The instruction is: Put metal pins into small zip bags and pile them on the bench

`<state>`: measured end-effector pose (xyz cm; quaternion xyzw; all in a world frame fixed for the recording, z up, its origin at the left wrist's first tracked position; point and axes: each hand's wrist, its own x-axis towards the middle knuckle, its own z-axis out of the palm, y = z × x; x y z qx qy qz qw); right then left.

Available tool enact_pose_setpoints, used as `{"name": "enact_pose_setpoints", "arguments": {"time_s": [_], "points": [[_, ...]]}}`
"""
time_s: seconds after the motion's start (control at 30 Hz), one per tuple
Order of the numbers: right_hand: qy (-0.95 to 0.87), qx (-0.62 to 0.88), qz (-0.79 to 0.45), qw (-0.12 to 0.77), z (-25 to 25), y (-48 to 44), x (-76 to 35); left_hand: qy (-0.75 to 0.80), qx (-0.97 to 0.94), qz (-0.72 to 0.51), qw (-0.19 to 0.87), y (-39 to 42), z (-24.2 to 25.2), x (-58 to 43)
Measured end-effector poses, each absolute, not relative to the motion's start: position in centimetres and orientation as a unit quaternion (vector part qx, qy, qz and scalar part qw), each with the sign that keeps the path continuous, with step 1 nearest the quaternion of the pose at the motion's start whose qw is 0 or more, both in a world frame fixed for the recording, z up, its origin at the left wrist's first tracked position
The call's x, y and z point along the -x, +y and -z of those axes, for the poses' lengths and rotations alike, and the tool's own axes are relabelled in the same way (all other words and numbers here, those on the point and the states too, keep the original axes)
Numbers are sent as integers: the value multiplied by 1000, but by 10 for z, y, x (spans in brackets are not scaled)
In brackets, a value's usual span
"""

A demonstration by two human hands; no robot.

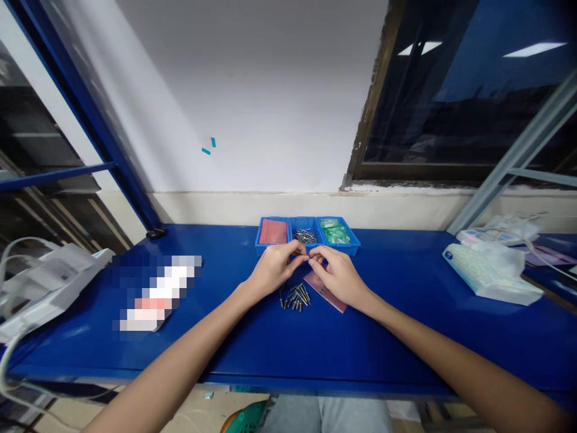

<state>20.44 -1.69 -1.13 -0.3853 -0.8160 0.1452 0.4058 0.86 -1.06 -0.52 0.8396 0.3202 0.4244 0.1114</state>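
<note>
My left hand and my right hand meet above the blue table, fingertips pinched together on something too small to make out. Just below them lies a small heap of several metal pins. A pink bag lies flat under my right hand. Behind the hands stand three blue trays: the left tray holds pink bags, the middle tray holds metal pins, the right tray holds green packets.
A white device with cables sits at the left edge. A blurred-out flat object lies left of my hands. Plastic-wrapped packs rest at the right. A small black object sits by the wall.
</note>
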Motion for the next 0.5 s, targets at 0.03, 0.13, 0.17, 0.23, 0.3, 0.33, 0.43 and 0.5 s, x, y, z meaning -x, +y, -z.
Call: {"name": "enact_pose_setpoints", "arguments": {"time_s": [0.03, 0.13, 0.17, 0.23, 0.3, 0.33, 0.43, 0.5], "points": [[-816, 383, -152, 406, 11, -17, -205, 322, -836, -428, 118, -11, 4, -9], [-807, 380, -181, 414, 11, -16, -206, 324, -828, -437, 132, -13, 2, -10], [-803, 382, -188, 416, 11, -16, -206, 323, -828, -438, 132, -13, 1, -10], [-799, 383, -197, 420, 10, -14, -207, 322, -831, -436, 126, -13, 1, -10], [-796, 381, -199, 425, 10, -13, -208, 322, -835, -431, 117, -12, 1, -9], [-796, 380, -198, 428, 10, -13, -208, 323, -838, -426, 114, -11, 2, -8], [-797, 375, -190, 433, 8, -13, -209, 327, -847, -400, 122, -10, 5, -8], [-798, 372, -191, 433, 7, -14, -209, 331, -849, -386, 141, -11, 7, -8]]}}
